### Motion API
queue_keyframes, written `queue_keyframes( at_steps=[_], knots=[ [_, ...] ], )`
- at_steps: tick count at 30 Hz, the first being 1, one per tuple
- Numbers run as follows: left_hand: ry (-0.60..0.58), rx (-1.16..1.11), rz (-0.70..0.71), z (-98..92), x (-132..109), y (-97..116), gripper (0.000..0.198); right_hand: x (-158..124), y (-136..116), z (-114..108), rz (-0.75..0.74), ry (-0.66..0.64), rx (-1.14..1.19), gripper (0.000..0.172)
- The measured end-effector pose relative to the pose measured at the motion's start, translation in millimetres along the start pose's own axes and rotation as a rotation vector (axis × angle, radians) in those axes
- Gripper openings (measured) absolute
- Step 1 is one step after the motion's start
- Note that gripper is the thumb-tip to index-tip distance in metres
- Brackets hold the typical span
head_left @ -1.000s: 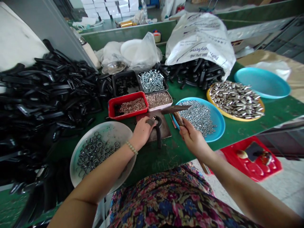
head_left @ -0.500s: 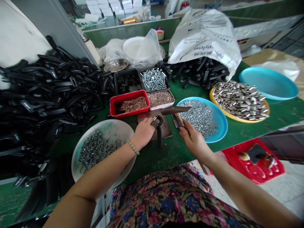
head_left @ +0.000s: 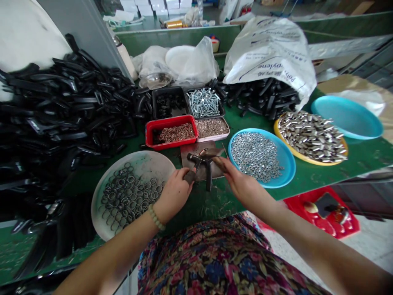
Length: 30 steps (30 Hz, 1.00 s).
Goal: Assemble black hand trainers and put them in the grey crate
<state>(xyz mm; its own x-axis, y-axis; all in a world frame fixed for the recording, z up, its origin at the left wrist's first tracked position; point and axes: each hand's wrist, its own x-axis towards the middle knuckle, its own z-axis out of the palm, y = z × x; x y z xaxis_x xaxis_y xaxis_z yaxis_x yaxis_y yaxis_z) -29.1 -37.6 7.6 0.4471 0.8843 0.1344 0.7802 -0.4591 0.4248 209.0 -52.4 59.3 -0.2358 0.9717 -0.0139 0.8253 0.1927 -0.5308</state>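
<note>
My left hand (head_left: 175, 189) is closed around the grey end of a black fitting (head_left: 198, 159), which lies over the metal plate (head_left: 186, 152) on the bench. A black curved plastic handle (head_left: 209, 178) is at its right, partly over the plate's front edge. My right hand (head_left: 236, 180) grips a hammer, its dark head (head_left: 212, 152) low over the fitting and the top of the handle. Whether the head touches them I cannot tell. Most of the hammer's shaft is hidden by my right hand and forearm.
Left of my hand stands a white bowl (head_left: 144, 157) of metal rings. Behind the plate are a red tray (head_left: 150, 135) of copper-coloured pins and a tray of screws (head_left: 204, 102). At right sit a blue basin (head_left: 288, 172) of nuts and metal sleeves (head_left: 311, 137). Black handles (head_left: 76, 102) pile up at left.
The hammer head has come down and to the left, onto or close over the part. My left hand has drawn back toward me, and the black fitting now shows more fully.
</note>
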Motion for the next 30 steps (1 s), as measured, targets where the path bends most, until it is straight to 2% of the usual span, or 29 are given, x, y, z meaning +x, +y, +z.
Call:
queue_keyframes(
  at_steps=[2, 6, 9, 11, 13, 15, 17, 19, 21, 23, 24, 27, 29, 30],
  knots=[
    [-0.005, -0.015, 0.010, 5.6, -4.2, -0.9, 0.035, 2.7, -2.7, -0.8, -0.002, -0.070, -0.039, 0.051],
    [0.007, -0.065, 0.018, 13.5, -6.9, -0.2, 0.034, 5.9, -10.0, 0.8, -0.024, 0.044, -0.002, 0.052],
    [-0.007, -0.074, 0.025, -3.6, 2.3, -10.0, 0.029, 4.7, 2.4, 4.5, -0.024, -0.064, -0.073, 0.049],
    [0.045, -0.017, -0.017, -29.7, 20.9, -29.1, 0.023, 2.1, 30.2, 2.5, -0.009, -0.033, -0.145, 0.049],
    [0.149, 0.132, -0.126, -60.7, 47.7, -56.1, 0.020, 0.5, 72.1, -5.8, 0.048, 0.141, -0.254, 0.052],
    [0.198, 0.224, -0.218, -85.2, 75.8, -83.5, 0.015, 1.6, 117.3, -18.0, 0.155, 0.206, -0.425, 0.056],
    [0.200, 0.262, -0.263, -94.9, 99.1, -103.5, 0.015, 4.9, 150.2, -28.4, 0.221, 0.192, -0.529, 0.055],
    [0.183, 0.272, -0.277, -90.3, 115.0, -113.6, 0.020, 8.5, 158.2, -30.8, 0.197, 0.217, -0.606, 0.049],
    [0.162, 0.272, -0.286, -79.5, 124.3, -117.5, 0.023, 12.6, 137.9, -22.1, 0.118, 0.291, -0.657, 0.041],
    [0.142, 0.267, -0.297, -71.3, 129.4, -119.6, 0.026, 19.0, 96.6, -4.0, 0.047, 0.315, -0.632, 0.033],
    [0.139, 0.261, -0.300, -69.9, 130.7, -120.2, 0.026, 23.6, 72.8, 6.8, 0.021, 0.276, -0.567, 0.030],
    [0.158, 0.249, -0.288, -75.4, 127.7, -116.3, 0.018, 41.7, 13.0, 35.6, 0.027, 0.042, -0.368, 0.027],
    [0.181, 0.151, -0.261, -80.8, 117.3, -104.0, 0.014, 53.3, -5.2, 45.2, 0.075, 0.030, -0.246, 0.020],
    [0.185, 0.011, -0.261, -81.6, 109.1, -94.6, 0.014, 57.2, -7.8, 46.5, 0.112, 0.031, -0.136, 0.016]
  ],
)
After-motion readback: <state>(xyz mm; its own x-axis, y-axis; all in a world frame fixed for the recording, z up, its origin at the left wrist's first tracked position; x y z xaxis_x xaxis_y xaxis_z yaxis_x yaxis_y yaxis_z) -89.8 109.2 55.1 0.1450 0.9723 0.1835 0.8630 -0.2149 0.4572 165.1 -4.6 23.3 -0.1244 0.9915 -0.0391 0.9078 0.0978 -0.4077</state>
